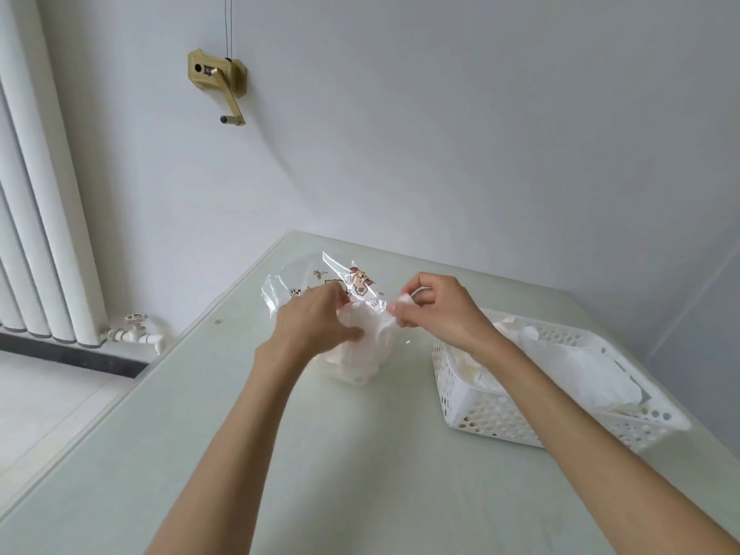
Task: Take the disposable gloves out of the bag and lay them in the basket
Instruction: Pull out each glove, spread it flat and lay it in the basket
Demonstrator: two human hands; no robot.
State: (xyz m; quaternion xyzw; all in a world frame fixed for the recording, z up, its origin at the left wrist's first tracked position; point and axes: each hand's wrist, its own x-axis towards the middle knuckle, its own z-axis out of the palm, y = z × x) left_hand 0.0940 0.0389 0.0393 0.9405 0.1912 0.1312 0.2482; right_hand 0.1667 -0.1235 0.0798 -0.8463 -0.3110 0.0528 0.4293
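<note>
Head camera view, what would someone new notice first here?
First, the two hands at the table's middle: the left hand holds down a clear printed bag of gloves, while the right hand pinches a thin white piece of one. Next, the white perforated basket to the right, already holding gloves. On the wall above hangs a brass-coloured crank.

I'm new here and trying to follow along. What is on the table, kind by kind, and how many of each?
Clear printed bag: 1
White holed basket: 1
Heap of thin gloves beside the bag: 1, single gloves too crumpled to count
Heap of gloves in the basket: 1
Total: 4
</note>
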